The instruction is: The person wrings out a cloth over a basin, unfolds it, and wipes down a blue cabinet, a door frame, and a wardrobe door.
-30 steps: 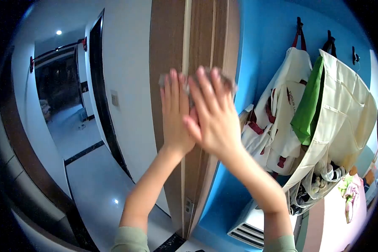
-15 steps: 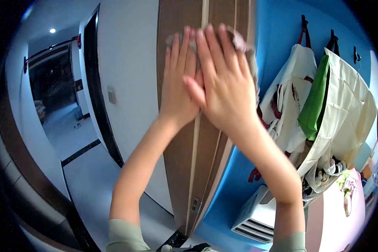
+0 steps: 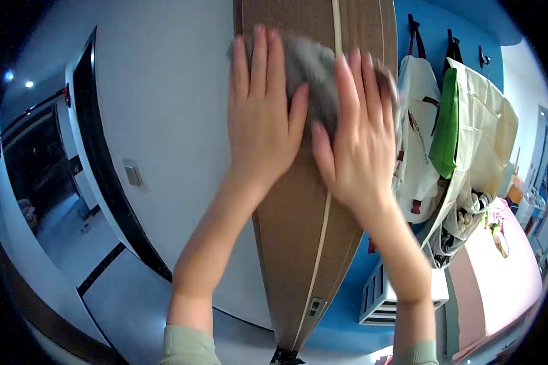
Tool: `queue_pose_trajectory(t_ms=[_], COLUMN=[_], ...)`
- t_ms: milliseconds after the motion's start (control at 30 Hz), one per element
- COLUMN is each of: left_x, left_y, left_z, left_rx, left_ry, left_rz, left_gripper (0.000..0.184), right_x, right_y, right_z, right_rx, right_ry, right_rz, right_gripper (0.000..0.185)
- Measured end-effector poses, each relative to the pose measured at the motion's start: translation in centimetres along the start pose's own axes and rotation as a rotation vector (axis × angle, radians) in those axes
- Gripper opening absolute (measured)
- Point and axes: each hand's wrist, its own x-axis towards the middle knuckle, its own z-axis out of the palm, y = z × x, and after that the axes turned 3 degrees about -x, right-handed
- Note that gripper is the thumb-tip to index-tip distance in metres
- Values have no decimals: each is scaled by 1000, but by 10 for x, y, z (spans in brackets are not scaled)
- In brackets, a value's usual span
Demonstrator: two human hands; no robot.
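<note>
Grey cloth (image 3: 313, 68) spread flat under two hands

From the head view, the cloth lies high on a brown wood-grain panel (image 3: 292, 225), reaching from behind the fingers of the left hand (image 3: 259, 131) to behind those of the right hand (image 3: 365, 143). Its middle shows in the gap between the hands; much of the rest is covered. Neither grip appears to pinch it: both hands are laid flat, fingers extended upward, each thumb angled away toward the other hand. Whether any fingertip curls over the cloth's far edge, I cannot tell.

The cloth looks light, soft and limp, with a slightly fuzzy surface, so it should fold easily and is hardly fragile. Being floppy, it would probably sag or bunch wherever it is not supported; broad contact near both ends seems the surest hold, with a gathered corner best for lifting it off.

Lower on the panel, beside a pale vertical strip (image 3: 324, 237), sits a metal plate (image 3: 316, 306). To the right hang a green bag (image 3: 447, 125) and a cream organizer (image 3: 484, 118); a wall switch (image 3: 133, 173) is at left.
</note>
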Motion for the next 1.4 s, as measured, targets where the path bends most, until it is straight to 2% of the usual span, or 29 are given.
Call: queue_pose_trajectory(t_ms=[100,133,167,233,400,500,533,600,667,700,800,900,1033,1133,1300,1367,1400], left_x=[-51,-59,-59,-57,28,82,90,98,87,76,12,-70,-103,-71,19,46,54], left_y=[8,8,7,5,-28,-50,-51,-47,-44,-41,-17,17,20,5,-45,-69,-76], left_z=[-15,-16,-16,-16,3,15,16,19,17,13,1,-14,-16,-15,2,16,20], left_rx=[-140,-186,-199,-221,-158,-119,-109,-93,-105,-111,-110,-149,-185,-203,-298,-498,-603], left_ry=[-103,-144,-145,-146,53,167,181,201,153,129,36,-106,-145,-95,94,108,110], left_rz=[-89,-115,-109,-102,59,162,111,2,41,59,-16,-169,-170,-79,21,-65,-108], left_gripper=[58,59,59,59,60,50,50,49,49,49,57,55,55,54,50,51,51], right_x=[-50,-54,-51,-39,42,104,116,120,112,102,40,-34,-64,-37,56,85,99], right_y=[-19,-26,-29,-29,-1,19,18,20,18,16,-5,-38,-48,-39,-15,-8,-10], right_z=[-3,-10,-15,-13,15,34,26,28,25,35,17,5,3,4,35,48,45], right_rx=[61,4,-91,-140,-220,-171,-322,-271,-212,-115,-116,-90,-26,-36,-144,-88,-185], right_ry=[-59,-192,-289,-288,25,276,87,112,99,250,-45,-244,-288,-292,23,183,111], right_rz=[73,129,116,71,-37,-144,-78,-97,-97,-121,-56,54,18,-37,-152,-190,-200], right_gripper=[67,65,63,60,57,57,54,52,51,57,60,57,56,56,58,58,54])
